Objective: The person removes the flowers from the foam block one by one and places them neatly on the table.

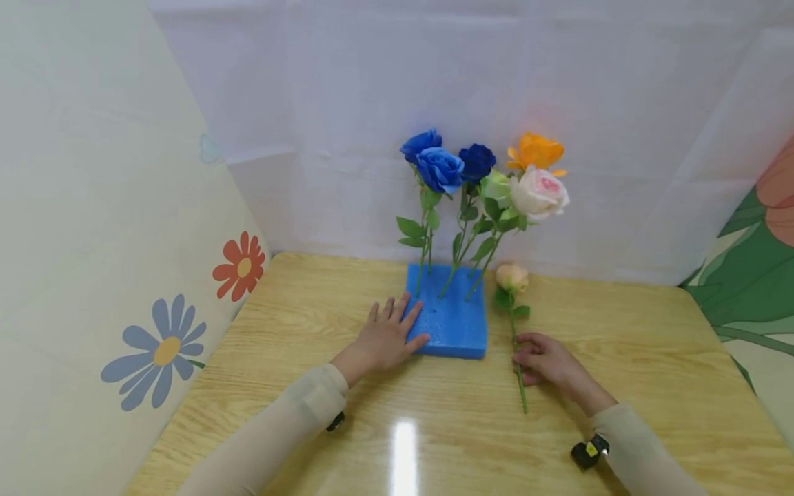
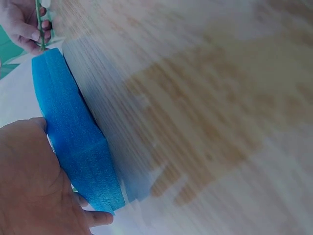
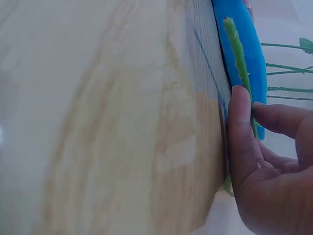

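Observation:
My left hand [image 1: 389, 336] lies with spread fingers on the left edge of a blue foam block [image 1: 455, 324]. In the left wrist view, its thumb and fingers touch the side of the block. My right hand [image 1: 548, 362] pinches the green stem of a peach rose [image 1: 512, 277] between thumb and fingers, to the right of the block. The rose's bloom points toward the back wall. In the right wrist view, the cut end of the stem [image 3: 235, 46] sticks out past the fingertips.
Several artificial flowers stand in the back part of the block: blue roses [image 1: 440, 170], a dark blue one [image 1: 477, 162], an orange flower [image 1: 538, 150], a pale green one [image 1: 497, 187] and a pinkish white rose [image 1: 540, 193]. A white cloth [image 1: 347, 138] hangs behind the wooden table [image 1: 310, 303].

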Demonstrator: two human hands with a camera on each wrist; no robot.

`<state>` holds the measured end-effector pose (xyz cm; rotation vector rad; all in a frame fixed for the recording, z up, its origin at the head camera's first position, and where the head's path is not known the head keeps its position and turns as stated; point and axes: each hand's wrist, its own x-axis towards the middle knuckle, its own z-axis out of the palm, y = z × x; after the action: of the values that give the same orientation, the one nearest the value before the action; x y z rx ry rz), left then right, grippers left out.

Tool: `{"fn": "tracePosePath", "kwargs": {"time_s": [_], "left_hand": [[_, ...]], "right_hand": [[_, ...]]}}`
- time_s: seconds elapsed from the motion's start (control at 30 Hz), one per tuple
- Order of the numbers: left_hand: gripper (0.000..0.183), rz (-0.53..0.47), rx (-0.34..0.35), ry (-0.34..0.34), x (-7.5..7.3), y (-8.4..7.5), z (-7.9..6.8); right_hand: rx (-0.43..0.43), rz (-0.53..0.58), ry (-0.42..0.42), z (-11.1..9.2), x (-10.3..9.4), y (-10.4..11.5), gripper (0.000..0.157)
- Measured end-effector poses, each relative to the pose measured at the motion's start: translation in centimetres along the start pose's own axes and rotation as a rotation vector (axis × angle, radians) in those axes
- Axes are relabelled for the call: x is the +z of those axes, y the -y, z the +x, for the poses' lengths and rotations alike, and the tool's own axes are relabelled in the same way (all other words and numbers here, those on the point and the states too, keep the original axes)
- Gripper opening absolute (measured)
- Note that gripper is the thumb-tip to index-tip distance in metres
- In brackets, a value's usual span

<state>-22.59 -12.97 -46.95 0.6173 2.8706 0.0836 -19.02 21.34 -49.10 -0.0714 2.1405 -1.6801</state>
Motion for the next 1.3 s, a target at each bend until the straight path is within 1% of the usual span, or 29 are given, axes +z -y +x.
{"fn": "tracePosePath", "kwargs": {"time_s": [0.17, 0.37, 0.53, 0.7, 0.8, 0.97, 1.03, 1.07, 1.2, 1.3], "left_hand": [[0.078, 0.003, 0.001, 0.001, 0.1, 0.0, 0.0], [0.078, -0.007, 0.009, -0.015, -0.1, 0.0, -0.1], [0.078, -0.008, 0.007, -0.012, -0.2, 0.0, -0.1], [0.078, -0.010, 0.006, -0.004, 0.0, 0.2, 0.1], [0.079, -0.010, 0.009, -0.006, 0.1, 0.2, 0.1], [0.078, 0.002, 0.019, -0.014, 0.0, 0.1, -0.1], [0.078, 0.009, 0.017, -0.008, 0.0, 0.1, -0.1], [0.078, 0.010, 0.016, -0.009, 0.0, 0.1, -0.1], [0.078, 0.019, 0.010, -0.003, 0.0, 0.1, -0.1], [0.078, 0.016, 0.015, -0.010, -0.1, 0.1, -0.1]], "right_hand": [[0.004, -0.014, -0.004, 0.0, 0.0, 0.0, 0.054], [0.010, 0.014, 0.008, 0.0, -0.1, 0.0, 0.049], [-0.005, 0.043, 0.039, -0.1, -0.1, 0.1, 0.048], [-0.018, 0.031, 0.032, 0.0, -0.2, 0.6, 0.049], [-0.049, 0.004, 0.018, 0.1, -0.4, 1.0, 0.049], [-0.129, -0.083, -0.025, 0.0, -1.1, 1.7, 0.052], [-0.158, -0.096, -0.041, 0.1, -1.3, 1.9, 0.052], [-0.174, -0.096, -0.047, 0.1, -1.4, 2.1, 0.051], [-0.239, -0.032, -0.054, 0.3, -1.5, 2.4, 0.050], [-0.273, -0.022, -0.073, 0.3, -1.5, 2.9, 0.051]]}}
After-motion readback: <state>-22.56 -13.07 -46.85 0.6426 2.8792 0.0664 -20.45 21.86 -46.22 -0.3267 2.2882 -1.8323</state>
